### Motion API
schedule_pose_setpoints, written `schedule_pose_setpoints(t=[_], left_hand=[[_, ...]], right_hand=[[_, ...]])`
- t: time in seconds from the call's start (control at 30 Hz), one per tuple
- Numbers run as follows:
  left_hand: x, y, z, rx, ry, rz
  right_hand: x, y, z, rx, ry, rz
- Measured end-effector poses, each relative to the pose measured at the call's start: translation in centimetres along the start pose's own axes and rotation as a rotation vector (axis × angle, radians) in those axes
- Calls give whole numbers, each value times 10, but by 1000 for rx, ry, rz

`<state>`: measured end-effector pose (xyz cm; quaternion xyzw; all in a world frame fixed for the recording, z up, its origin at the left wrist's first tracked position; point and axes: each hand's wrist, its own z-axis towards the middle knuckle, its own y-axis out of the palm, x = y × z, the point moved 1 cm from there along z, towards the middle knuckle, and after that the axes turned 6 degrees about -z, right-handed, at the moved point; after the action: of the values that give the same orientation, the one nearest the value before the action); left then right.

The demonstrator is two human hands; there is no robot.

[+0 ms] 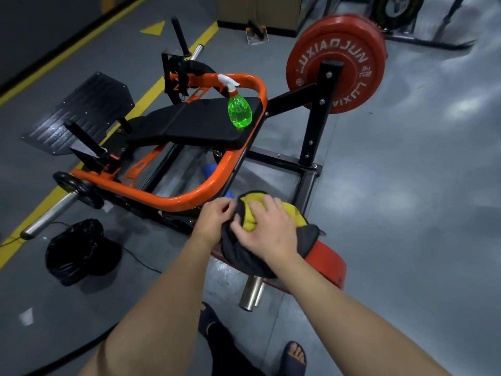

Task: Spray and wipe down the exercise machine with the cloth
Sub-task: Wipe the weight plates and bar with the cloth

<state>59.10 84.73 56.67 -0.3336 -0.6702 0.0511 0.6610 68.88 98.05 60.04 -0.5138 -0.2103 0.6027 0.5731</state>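
The exercise machine has an orange tube frame (173, 199) and a black padded seat (200, 123). A green spray bottle (240, 112) with a white trigger stands upright on the seat's far end. Near the machine's front corner, both my hands hold a yellow and dark grey cloth (244, 248). My left hand (214, 218) pinches its left edge. My right hand (268, 226) lies over the yellow part with fingers curled into it. The cloth hangs over a red weight plate (329, 263) below.
A large red weight plate (339, 61) is mounted on the black upright at the right. A black bin bag (78, 251) sits on the floor to the left, by a steel bar sleeve (50, 213). Yellow floor lines run on the left. My sandalled foot (295, 356) is below.
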Motion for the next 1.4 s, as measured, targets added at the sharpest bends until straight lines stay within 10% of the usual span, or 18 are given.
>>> schedule_pose_setpoints(t=[0.7,0.93,1.27,1.4], left_hand=[[-37,-23,13,-25,-161,110],[-6,-16,0,51,8,499],[44,49,-32,34,231,411],[42,46,-32,51,232,452]], right_hand=[[30,-2,-11,-15,135,-48],[28,-6,-4,-129,176,-64],[71,-39,27,-392,542,328],[68,-90,61,-297,398,271]])
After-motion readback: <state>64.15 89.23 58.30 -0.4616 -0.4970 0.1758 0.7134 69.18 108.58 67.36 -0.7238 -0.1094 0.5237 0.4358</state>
